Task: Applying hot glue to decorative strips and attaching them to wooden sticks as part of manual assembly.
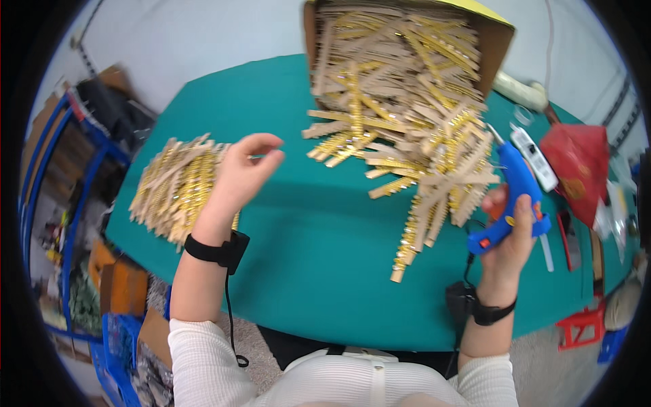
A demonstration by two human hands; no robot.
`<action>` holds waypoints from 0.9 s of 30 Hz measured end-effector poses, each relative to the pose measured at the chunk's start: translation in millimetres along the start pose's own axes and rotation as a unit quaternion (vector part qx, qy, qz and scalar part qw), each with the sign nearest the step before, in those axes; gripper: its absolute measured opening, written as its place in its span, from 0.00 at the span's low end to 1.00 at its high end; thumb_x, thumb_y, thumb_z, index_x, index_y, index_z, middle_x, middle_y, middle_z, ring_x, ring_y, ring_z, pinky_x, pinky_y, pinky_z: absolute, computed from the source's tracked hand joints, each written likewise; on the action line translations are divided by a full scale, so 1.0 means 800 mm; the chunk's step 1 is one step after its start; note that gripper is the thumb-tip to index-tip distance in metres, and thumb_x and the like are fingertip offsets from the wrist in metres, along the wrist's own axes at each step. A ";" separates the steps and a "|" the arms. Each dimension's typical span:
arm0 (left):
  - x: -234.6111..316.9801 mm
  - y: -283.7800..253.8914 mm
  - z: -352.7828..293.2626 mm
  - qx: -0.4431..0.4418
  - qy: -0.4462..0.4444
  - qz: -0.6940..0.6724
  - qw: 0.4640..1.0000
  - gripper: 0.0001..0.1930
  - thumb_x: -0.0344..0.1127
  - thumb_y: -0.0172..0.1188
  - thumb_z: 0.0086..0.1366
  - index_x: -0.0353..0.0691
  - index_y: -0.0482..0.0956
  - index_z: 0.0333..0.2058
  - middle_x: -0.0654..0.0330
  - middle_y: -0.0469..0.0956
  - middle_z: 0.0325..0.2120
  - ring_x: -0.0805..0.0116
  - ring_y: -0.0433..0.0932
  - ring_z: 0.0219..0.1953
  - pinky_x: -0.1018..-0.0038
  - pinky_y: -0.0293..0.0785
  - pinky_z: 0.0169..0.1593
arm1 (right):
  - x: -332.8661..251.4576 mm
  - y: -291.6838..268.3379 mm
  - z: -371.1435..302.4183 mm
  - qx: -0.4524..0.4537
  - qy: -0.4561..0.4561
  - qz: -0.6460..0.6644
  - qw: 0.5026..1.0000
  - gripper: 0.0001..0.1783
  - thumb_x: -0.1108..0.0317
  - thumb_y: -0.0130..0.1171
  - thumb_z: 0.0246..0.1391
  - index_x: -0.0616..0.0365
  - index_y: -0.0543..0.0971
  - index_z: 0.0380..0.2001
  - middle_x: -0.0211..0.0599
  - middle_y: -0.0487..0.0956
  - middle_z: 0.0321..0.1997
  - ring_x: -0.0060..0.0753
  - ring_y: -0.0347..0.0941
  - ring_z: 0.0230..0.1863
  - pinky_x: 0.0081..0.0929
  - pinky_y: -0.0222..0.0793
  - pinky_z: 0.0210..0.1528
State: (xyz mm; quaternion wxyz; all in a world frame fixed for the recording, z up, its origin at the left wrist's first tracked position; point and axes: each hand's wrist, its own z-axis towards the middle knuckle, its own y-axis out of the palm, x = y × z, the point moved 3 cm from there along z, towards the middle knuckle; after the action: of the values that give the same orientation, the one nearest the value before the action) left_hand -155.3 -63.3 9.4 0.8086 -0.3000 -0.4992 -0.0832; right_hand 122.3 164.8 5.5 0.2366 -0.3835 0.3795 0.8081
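Observation:
My right hand is wrapped round the handle of a blue hot glue gun. The gun's nozzle points up and away, and a dark cord hangs from its handle. Over the left half of the table, my left hand is raised with curled fingers, the thumb and forefinger apart, and nothing visible between them. Just left of it lies a pile of cardboard strips with gold beaded trim. More of these strips spill toward me from a tipped cardboard box, close to the glue gun.
The green table carries a white power strip, a red bag and a red-and-black item on the right. Blue shelving stands left of the table. A red stool is at the lower right.

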 end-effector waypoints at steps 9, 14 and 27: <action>0.029 0.270 -0.003 -0.287 0.167 0.195 0.923 0.12 0.37 0.58 0.51 0.37 0.77 0.34 0.51 0.76 0.31 0.53 0.75 0.36 0.66 0.71 0.39 | -0.012 -0.010 0.002 0.004 -0.013 -0.009 1.000 0.36 0.51 0.57 0.47 0.66 0.61 0.52 0.36 0.72 0.31 0.23 0.70 0.30 0.21 0.70 0.34; 0.035 0.319 -0.016 -0.325 0.111 0.296 0.891 0.13 0.36 0.58 0.50 0.37 0.73 0.34 0.52 0.75 0.31 0.55 0.74 0.36 0.64 0.70 0.38 | -0.014 -0.013 0.005 0.030 -0.015 -0.001 0.999 0.36 0.52 0.58 0.46 0.66 0.61 0.52 0.37 0.72 0.31 0.22 0.70 0.30 0.21 0.70 0.33; 0.051 0.207 -0.003 -0.240 -0.098 -0.191 0.947 0.18 0.33 0.59 0.54 0.34 0.66 0.42 0.57 0.74 0.32 0.71 0.75 0.32 0.77 0.74 0.34 | -0.007 -0.016 0.009 0.043 -0.001 -0.019 0.999 0.31 0.57 0.57 0.49 0.64 0.62 0.52 0.34 0.73 0.31 0.22 0.70 0.30 0.21 0.69 0.34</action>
State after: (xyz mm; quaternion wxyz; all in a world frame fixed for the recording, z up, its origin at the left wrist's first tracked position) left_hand -61.5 75.5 -23.4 0.6284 -0.3910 -0.5895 -0.3235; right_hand 130.9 177.6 7.5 0.2689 -0.3790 0.4062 0.7868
